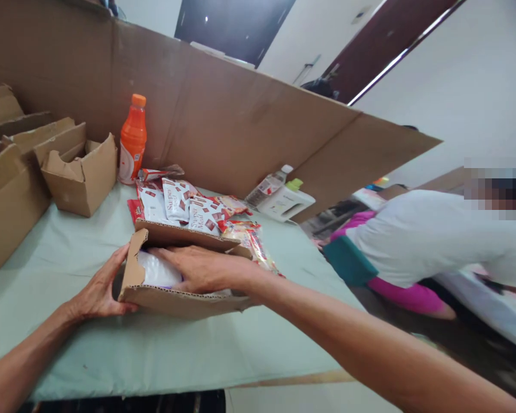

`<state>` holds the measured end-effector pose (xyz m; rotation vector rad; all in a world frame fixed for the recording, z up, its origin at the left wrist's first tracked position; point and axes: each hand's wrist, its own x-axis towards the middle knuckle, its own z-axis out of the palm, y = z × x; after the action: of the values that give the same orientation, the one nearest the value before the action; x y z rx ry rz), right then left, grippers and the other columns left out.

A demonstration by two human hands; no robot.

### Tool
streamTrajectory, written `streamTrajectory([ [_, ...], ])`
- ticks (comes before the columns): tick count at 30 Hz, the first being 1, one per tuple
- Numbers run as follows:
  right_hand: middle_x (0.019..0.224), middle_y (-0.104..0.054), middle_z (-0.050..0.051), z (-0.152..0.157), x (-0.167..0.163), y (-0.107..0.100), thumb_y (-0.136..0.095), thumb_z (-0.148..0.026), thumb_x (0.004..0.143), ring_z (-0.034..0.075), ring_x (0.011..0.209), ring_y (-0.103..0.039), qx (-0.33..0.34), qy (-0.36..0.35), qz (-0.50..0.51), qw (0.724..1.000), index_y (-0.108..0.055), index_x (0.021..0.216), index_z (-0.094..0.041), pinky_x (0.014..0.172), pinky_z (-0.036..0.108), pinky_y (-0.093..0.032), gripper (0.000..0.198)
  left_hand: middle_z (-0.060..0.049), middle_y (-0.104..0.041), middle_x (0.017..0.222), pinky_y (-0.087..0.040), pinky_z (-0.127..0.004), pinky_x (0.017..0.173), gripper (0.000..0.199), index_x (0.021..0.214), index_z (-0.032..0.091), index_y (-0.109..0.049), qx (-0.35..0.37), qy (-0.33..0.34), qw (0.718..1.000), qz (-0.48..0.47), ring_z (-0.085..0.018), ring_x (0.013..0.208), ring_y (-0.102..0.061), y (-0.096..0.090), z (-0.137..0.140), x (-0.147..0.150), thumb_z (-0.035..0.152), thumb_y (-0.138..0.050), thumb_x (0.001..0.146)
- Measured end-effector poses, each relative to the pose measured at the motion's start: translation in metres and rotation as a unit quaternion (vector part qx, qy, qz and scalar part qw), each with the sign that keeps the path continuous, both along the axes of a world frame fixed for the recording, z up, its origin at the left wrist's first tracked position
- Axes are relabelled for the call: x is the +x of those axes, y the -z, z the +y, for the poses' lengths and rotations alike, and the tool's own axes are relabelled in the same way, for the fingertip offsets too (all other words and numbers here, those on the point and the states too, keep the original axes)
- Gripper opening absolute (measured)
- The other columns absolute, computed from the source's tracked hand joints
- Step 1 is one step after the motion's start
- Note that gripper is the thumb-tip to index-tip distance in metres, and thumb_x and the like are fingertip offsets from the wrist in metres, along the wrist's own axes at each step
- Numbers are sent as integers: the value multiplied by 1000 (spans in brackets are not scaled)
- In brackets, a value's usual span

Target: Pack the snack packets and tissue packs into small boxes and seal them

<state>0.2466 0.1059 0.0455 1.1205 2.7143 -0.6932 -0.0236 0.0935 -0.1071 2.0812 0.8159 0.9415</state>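
Our left hand point(101, 291) spreads round the left end of the box point(184, 307); our right hand point(201, 269) reaches inside, grip unclear. Cloth point(176, 355) stretches to the near edge.

cardboard box point(176, 304): brown, open-topped, ragged rim, on pale-green cloth point(112, 358) | white packet point(157, 271): shiny, purple-edged, inside box's left end

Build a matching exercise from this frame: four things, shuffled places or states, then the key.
1. Left hand
2. Right hand
3. Drink bottle
4. White jug

A. Beside a clear bottle
B. Outside the open box, at its end
C. Orange, with an orange cap
D. Reaching into the open box

Pairs: 1-B, 2-D, 3-C, 4-A
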Motion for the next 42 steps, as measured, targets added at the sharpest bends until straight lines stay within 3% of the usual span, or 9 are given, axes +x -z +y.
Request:
streamTrajectory([
  [5,161,-52,17,2,-2,-12,-73,-41,94,34,146,-53,-28,-6,13,1000,-40,163,-16,121,52,-43,81,-12,-27,174,-36,-67,125,119,170,40,-6,13,4,1000,10,-47,155,-35,-6,2,0,70,-79,81],
  [8,158,-57,11,-18,23,-32,-74,-38,93,31,142,-57,41,42,96,994,-51,157,-24,119,52,-46,69,-12,-30,173,-39,-68,123,118,170,41,-4,19,0,1000,12,-48,153,-39,-6,4,1,72,-77,82],
  [12,129,-77,5,-75,86,-38,-59,-37,103,24,113,-74,238,268,293,886,-66,140,-31,103,45,-59,39,-11,-28,173,-36,-72,123,121,169,43,-8,32,-12,999,6,-51,154,-35,-1,6,0,68,-83,77],
  [15,117,-80,7,-115,120,-8,-61,-40,102,25,102,-76,286,357,319,830,-72,129,-28,87,41,-63,31,-4,-20,177,-33,-71,126,121,169,45,-9,68,-32,997,9,-54,156,-28,-3,2,-1,69,-82,76],
  [22,133,-73,14,-126,92,60,-65,-41,98,32,120,-71,316,317,305,841,-60,145,-23,101,52,-59,51,-7,-32,172,-30,-66,129,98,168,42,-15,198,-90,976,-23,-39,157,-35,-50,-28,16,62,-72,92],
  [26,128,-75,13,-115,78,62,-62,-38,98,33,121,-69,363,287,286,839,-69,126,-23,102,56,-55,32,-6,-64,147,-32,-64,128,63,161,37,-40,162,-101,982,4,-35,147,-50,-66,-42,28,58,-55,104],
  [31,130,-72,16,-111,74,61,-71,-48,91,36,126,-64,324,250,255,876,-69,126,-20,105,60,-52,44,-2,-68,143,-40,-63,124,47,150,42,-53,138,-139,981,10,-33,143,-55,-78,-44,33,42,-62,103],
  [37,155,-56,18,-108,80,61,-73,-48,88,36,139,-55,272,251,270,889,-55,147,-23,112,61,-47,68,6,-63,150,-27,-70,129,25,124,49,-73,160,16,987,25,-32,149,-50,-95,-37,23,48,-58,105],
  [42,151,-59,16,-111,77,65,-72,-35,82,37,145,-50,259,234,300,888,-66,131,-23,116,62,-43,51,4,-58,156,-22,-72,129,30,129,49,-70,162,46,983,69,-34,148,-50,-98,-36,12,55,-60,102],
])
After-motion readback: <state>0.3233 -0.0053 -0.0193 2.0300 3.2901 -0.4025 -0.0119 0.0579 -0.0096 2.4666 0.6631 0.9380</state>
